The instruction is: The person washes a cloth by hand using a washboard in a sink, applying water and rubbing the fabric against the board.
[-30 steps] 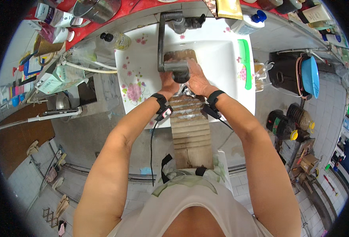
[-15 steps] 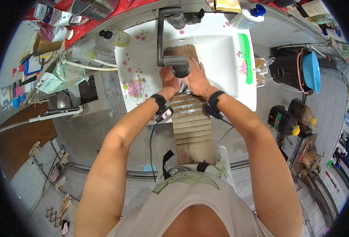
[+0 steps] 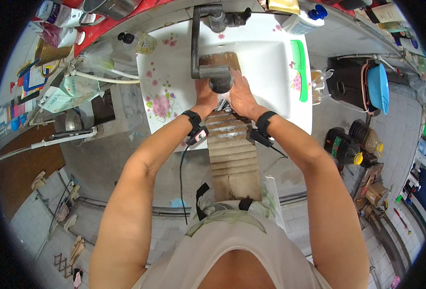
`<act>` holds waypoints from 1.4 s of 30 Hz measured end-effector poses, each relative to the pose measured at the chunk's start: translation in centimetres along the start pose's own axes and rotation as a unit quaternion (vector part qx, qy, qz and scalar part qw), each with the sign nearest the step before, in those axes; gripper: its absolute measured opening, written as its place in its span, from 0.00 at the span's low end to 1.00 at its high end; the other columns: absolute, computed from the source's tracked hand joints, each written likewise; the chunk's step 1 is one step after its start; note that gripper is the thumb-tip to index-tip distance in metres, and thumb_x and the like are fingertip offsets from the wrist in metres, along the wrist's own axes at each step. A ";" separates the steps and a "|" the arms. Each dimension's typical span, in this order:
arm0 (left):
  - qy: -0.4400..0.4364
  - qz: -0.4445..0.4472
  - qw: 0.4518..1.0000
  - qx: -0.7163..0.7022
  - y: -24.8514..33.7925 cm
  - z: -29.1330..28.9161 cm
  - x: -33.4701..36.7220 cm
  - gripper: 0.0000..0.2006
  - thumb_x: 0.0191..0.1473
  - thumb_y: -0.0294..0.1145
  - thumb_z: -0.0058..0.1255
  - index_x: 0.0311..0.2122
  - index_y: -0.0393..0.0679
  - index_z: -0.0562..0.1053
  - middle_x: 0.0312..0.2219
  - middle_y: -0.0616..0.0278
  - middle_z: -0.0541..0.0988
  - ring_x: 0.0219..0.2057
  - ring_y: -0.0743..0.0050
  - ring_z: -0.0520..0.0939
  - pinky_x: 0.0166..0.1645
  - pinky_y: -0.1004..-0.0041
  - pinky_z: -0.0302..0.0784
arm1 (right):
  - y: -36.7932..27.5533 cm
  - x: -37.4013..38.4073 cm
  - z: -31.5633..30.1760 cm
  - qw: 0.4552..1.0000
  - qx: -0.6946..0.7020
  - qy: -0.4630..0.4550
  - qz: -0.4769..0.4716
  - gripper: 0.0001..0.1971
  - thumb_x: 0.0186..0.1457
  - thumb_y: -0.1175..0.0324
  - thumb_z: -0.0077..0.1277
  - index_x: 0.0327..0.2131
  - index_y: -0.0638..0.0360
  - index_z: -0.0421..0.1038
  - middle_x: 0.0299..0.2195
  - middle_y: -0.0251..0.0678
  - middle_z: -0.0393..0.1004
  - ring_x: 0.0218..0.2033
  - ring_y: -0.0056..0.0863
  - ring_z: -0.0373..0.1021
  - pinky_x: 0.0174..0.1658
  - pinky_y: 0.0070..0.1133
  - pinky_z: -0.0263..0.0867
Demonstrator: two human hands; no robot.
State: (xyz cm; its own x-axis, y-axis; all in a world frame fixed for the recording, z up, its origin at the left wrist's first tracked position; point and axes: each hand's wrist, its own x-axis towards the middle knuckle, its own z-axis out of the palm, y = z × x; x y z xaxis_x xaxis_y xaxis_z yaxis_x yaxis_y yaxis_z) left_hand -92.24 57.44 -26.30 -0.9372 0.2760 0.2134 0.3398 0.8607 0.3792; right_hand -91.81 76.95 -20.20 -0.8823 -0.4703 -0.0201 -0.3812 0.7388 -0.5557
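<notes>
A ribbed wooden washboard [image 3: 234,166] slopes from my waist into the white flowered sink [image 3: 299,118]. Bunched between my hands on its upper part is a wet, greyish cloth [image 3: 224,105], largely covered. Black faucet pipework [image 3: 214,73] hangs directly over this spot. My left hand [image 3: 206,96] rests at the board's left side beside the cloth, its fingers hidden behind the faucet. On the right side, my right hand [image 3: 242,98] lies against the board and cloth, fingers stretched forward. Both wrists wear black straps with small devices.
On the sink's right rim lies a green comb [image 3: 298,72]. A pump bottle [image 3: 144,43] stands at the back left, a white blue-capped bottle [image 3: 300,23] at the back right. Large yellow-capped bottles [image 3: 344,148] sit on the right. A cable [image 3: 181,178] dangles from my left wrist.
My hands stay on the washboard, with the left one now more hidden behind the faucet. The view has shifted slightly.
</notes>
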 end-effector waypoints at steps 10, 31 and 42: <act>-0.109 -0.220 0.954 -0.172 1.9 -0.6 -1.7 0.28 0.66 0.39 0.51 0.68 0.39 0.65 0.66 0.39 0.68 0.71 0.37 0.63 0.76 0.49 0.56 | -0.7 -0.3 -1.0 0.998 -0.020 -0.041 -0.046 0.43 0.61 0.64 0.60 0.74 0.60 0.50 0.73 0.62 0.50 0.75 0.64 0.47 0.76 0.52 0.45; -0.015 0.020 0.987 -0.156 -2.8 -1.8 1.2 0.20 0.59 0.31 0.58 0.56 0.44 0.75 0.55 0.48 0.78 0.60 0.37 0.73 0.65 0.46 0.67 | 1.1 2.7 -1.3 0.994 0.041 -0.103 0.007 0.36 0.70 0.59 0.52 0.75 0.59 0.49 0.72 0.61 0.53 0.74 0.60 0.50 0.75 0.51 0.47; -0.038 -0.086 0.953 -0.287 9.5 -10.5 -6.6 0.12 0.66 0.34 0.55 0.32 0.38 0.80 0.35 0.52 0.75 0.46 0.46 0.72 0.56 0.52 0.68 | -6.2 -7.8 -3.7 0.954 0.290 0.056 0.060 0.10 0.64 0.70 0.59 0.35 0.57 0.65 0.55 0.50 0.71 0.61 0.49 0.65 0.67 0.40 0.58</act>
State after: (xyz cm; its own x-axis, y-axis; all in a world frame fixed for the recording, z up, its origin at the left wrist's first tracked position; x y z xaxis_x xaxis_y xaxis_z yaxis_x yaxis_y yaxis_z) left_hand -81.99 59.32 -14.60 -0.9786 0.2006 0.0458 0.1469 0.5254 0.8380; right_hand -83.58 77.85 -13.53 -0.9463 -0.3206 -0.0420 -0.0873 0.3784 -0.9215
